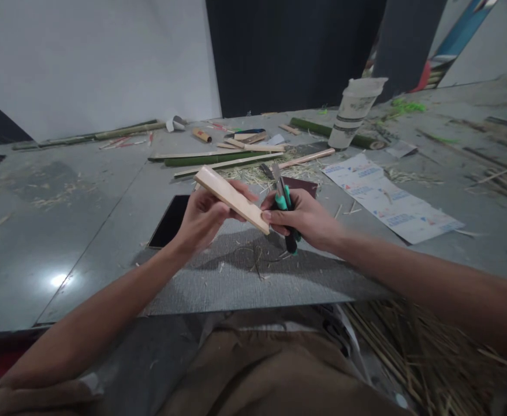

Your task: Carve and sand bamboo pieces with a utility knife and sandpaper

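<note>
A flat pale strip of wood or bamboo point(231, 196) is held at a slant above the table's front edge. My left hand point(208, 211) is closed around its left part, thumb along the near side. In my right hand point(308, 219) is a pair of pliers point(283, 202) with green and black handles, jaws pointing up and away. The right thumb also touches the strip's lower right end. Beneath both hands lies a grey textured mat point(236, 283) with shavings on it. Behind my left hand rests a black flat panel, perhaps a phone or tablet point(169, 222).
Green and pale bamboo strips point(223, 160) and shavings lie beyond my hands. A lidded paper cup point(355, 112) stands at the back right, near a green bamboo tube point(312, 125). A printed sheet point(392, 196) lies to the right. Bamboo sticks point(401, 346) are piled below the table edge.
</note>
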`<state>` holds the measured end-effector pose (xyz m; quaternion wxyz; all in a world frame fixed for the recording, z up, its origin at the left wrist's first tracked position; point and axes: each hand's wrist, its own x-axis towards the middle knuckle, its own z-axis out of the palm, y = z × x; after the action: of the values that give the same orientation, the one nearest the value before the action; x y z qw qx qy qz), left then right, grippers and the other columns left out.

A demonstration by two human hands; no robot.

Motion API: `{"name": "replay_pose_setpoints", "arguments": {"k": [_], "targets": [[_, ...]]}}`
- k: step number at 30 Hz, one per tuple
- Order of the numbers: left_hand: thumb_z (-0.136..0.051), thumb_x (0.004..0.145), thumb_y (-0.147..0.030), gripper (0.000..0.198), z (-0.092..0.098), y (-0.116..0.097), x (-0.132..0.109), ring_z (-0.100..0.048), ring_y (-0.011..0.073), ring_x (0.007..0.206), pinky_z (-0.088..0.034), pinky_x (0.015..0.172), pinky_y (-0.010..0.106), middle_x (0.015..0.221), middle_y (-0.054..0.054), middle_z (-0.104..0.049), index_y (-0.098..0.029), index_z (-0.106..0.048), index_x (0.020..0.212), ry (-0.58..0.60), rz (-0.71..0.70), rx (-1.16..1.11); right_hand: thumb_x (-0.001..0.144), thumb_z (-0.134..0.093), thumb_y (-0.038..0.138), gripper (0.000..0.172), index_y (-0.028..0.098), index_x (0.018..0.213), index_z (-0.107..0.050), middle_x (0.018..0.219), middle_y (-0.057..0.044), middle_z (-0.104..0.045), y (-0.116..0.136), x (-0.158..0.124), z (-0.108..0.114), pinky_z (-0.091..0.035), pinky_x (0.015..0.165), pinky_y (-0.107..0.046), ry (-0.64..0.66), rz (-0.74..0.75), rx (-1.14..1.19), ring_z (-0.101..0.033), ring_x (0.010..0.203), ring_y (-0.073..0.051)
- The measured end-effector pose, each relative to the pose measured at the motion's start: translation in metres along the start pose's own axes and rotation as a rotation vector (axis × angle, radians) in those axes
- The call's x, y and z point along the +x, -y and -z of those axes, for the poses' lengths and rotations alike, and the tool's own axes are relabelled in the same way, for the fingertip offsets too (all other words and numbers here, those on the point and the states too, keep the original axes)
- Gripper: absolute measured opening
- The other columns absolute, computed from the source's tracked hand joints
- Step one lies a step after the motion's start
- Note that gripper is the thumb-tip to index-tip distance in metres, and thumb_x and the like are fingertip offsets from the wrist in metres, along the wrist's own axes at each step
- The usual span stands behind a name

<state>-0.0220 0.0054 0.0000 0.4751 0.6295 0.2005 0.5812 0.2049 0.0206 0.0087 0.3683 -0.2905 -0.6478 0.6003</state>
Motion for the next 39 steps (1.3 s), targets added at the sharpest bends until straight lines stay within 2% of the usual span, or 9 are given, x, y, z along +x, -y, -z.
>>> {"name": "replay_pose_setpoints", "arguments": {"k": [2, 5, 9, 13, 16, 18, 24, 31, 39], "targets": [[-0.078, 0.091, -0.062, 0.045, 0.004, -0.001, 0.005, -0.071, 0.0127, 0.073, -0.062, 0.062, 0.019, 0.098, 0.006, -0.08, -0.021, -0.079, 0.108, -0.032, -0.069, -0.035, 0.079, -0.091, 0.046, 0.035, 0.019, 0.088, -0.071, 0.056, 0.005, -0.057, 0.0, 0.001, 0.002, -0.034, 0.048, -0.027, 0.034, -0.03, -0.004, -0.048, 0.05, -0.011], [-0.074, 0.098, -0.053, 0.032, 0.012, -0.001, 0.01, -0.068, 0.0094, 0.069, -0.06, 0.061, 0.016, 0.096, 0.004, -0.078, -0.022, -0.076, 0.108, -0.027, -0.101, -0.045, 0.082, -0.088, 0.047, 0.034, 0.019, 0.088, -0.07, 0.06, 0.004, -0.06, 0.001, 0.003, 0.007, -0.036, 0.048, -0.028, 0.073, -0.037, -0.089, -0.05, 0.051, -0.012], [-0.071, 0.101, -0.045, 0.029, 0.016, -0.002, 0.01, -0.07, 0.0129, 0.076, -0.062, 0.063, 0.02, 0.097, 0.007, -0.077, -0.018, -0.075, 0.11, 0.037, -0.074, -0.007, 0.088, -0.081, 0.056, 0.04, 0.021, 0.08, -0.065, 0.062, 0.003, -0.06, 0.004, 0.006, 0.018, -0.036, 0.052, -0.03, 0.056, 0.062, -0.456, -0.05, 0.053, -0.013], [-0.073, 0.1, -0.035, 0.027, 0.015, -0.005, 0.006, -0.073, 0.0147, 0.076, -0.064, 0.065, 0.024, 0.099, 0.006, -0.08, -0.021, -0.066, 0.123, 0.093, -0.016, 0.182, 0.092, -0.07, 0.073, 0.058, 0.022, 0.071, -0.052, 0.06, 0.004, -0.046, 0.005, 0.006, 0.031, -0.025, 0.057, -0.031, -0.009, 0.292, -0.921, -0.038, 0.058, -0.013], [-0.073, 0.1, -0.032, 0.032, 0.014, -0.005, 0.003, -0.073, 0.0136, 0.071, -0.063, 0.065, 0.023, 0.094, 0.002, -0.079, -0.025, -0.062, 0.129, 0.116, -0.063, 0.371, 0.098, -0.053, 0.081, 0.063, 0.022, 0.079, -0.062, 0.062, 0.001, -0.05, 0.005, 0.005, 0.034, -0.025, 0.06, -0.032, 0.009, 0.384, -1.169, -0.043, 0.06, -0.016], [-0.073, 0.101, -0.034, 0.024, 0.014, -0.004, 0.002, -0.071, 0.0126, 0.067, -0.062, 0.064, 0.023, 0.088, 0.001, -0.076, -0.024, -0.067, 0.121, 0.116, -0.097, 0.517, 0.104, -0.039, 0.079, 0.068, 0.02, 0.085, -0.067, 0.065, -0.003, -0.056, 0.005, 0.005, 0.033, -0.025, 0.061, -0.033, 0.054, 0.391, -1.262, -0.048, 0.062, -0.018], [-0.073, 0.102, -0.041, 0.019, 0.015, -0.004, 0.003, -0.063, 0.0095, 0.052, -0.051, 0.056, 0.021, 0.071, -0.002, -0.071, -0.023, -0.074, 0.107, 0.19, -0.292, 0.732, 0.108, -0.03, 0.069, 0.065, 0.02, 0.088, -0.067, 0.069, -0.005, -0.062, 0.008, 0.002, 0.024, -0.022, 0.06, -0.034, 0.127, 0.359, -1.384, -0.046, 0.059, -0.018], [-0.062, 0.107, -0.043, 0.027, 0.011, -0.017, 0.003, -0.065, 0.0129, 0.063, -0.048, 0.063, 0.026, 0.079, 0.004, -0.075, -0.02, -0.074, 0.098, 0.282, -0.46, 0.888, 0.108, -0.035, 0.052, 0.046, 0.022, 0.082, -0.057, 0.067, -0.003, -0.06, 0.012, -0.004, 0.021, -0.019, 0.061, -0.036, 0.17, 0.476, -1.479, -0.041, 0.056, -0.017], [-0.047, 0.114, -0.042, 0.036, 0.008, -0.021, 0.004, -0.069, 0.0127, 0.071, -0.051, 0.071, 0.023, 0.086, 0.005, -0.078, -0.019, -0.073, 0.102, 0.337, -0.371, 0.943, 0.11, -0.014, 0.072, 0.075, 0.02, 0.093, -0.065, 0.074, -0.007, -0.066, 0.013, -0.003, 0.021, -0.021, 0.06, -0.035, 0.087, 0.492, -1.549, -0.054, 0.062, -0.021]]}}
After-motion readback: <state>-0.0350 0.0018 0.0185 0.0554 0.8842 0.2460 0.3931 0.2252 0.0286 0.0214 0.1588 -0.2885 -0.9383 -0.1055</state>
